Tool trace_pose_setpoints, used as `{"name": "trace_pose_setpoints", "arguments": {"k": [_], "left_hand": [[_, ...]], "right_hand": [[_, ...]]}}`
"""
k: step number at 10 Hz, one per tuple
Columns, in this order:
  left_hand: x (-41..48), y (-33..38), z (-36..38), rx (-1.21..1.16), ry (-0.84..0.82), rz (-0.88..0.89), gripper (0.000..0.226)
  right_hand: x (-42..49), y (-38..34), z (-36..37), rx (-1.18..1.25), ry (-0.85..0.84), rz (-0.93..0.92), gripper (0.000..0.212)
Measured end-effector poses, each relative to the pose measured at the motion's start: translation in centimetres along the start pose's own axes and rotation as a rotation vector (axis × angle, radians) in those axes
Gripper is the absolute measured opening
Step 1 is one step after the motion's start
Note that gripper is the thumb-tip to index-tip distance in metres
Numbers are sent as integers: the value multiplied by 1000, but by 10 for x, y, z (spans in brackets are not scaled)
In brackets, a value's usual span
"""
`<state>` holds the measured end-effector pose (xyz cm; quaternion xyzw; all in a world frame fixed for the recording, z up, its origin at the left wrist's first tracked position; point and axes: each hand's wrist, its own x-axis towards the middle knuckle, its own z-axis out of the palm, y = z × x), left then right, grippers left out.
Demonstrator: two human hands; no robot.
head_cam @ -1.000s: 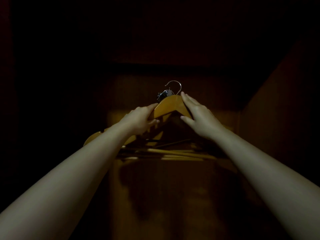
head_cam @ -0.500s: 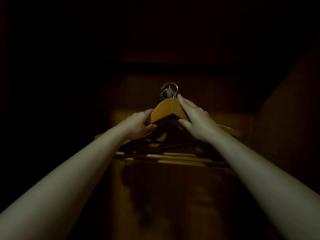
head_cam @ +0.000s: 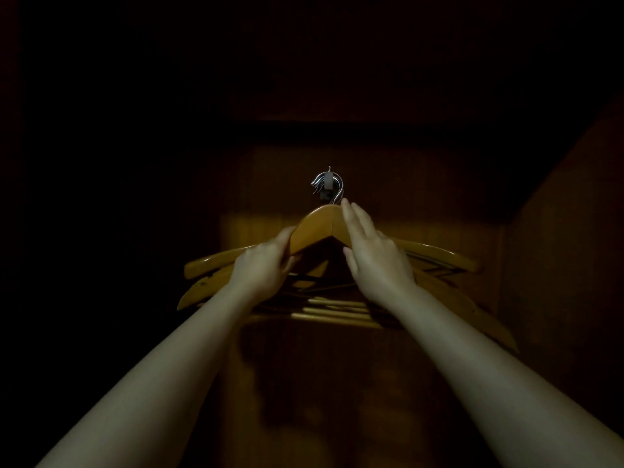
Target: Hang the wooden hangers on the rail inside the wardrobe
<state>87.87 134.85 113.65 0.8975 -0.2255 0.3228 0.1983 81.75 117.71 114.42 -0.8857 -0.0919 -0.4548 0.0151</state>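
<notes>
Where light falls, the wooden hangers (head_cam: 314, 228) glow amber, fanned apart.

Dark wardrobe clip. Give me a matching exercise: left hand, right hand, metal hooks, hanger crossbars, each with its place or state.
1 left hand
2 right hand
3 metal hooks
4 crossbars

A bunched above the peak of the front hanger
B fingers straight, lying on its right slope
C pale stripes low between the forearms
D fingers curled round its left slope

Pairs: 1-D, 2-B, 3-A, 4-C
</notes>
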Motion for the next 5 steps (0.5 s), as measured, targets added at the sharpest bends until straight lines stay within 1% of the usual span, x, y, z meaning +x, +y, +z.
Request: {"name": "trace_pose_setpoints", "arguments": {"k": [1,2,3,4,5], "left_hand": [[-3,1,3,35,85,10,51],[-8,2,6,59,112,-9,48],[-12,-4,4,107,15,-67,56],[-29,-5,-11,115,-56,-58,67],[-50,-7,-30,43,-55,64,67]], "right_hand": [[-2,-2,2,-53,23,0,74],[-9,-3,3,-91,25,11,75],[-16,-1,0,-153,-36,20,75],[-25,-1,-11,-129,-108,4,71],[-41,-4,-24,-98,-119,-12,62]]}}
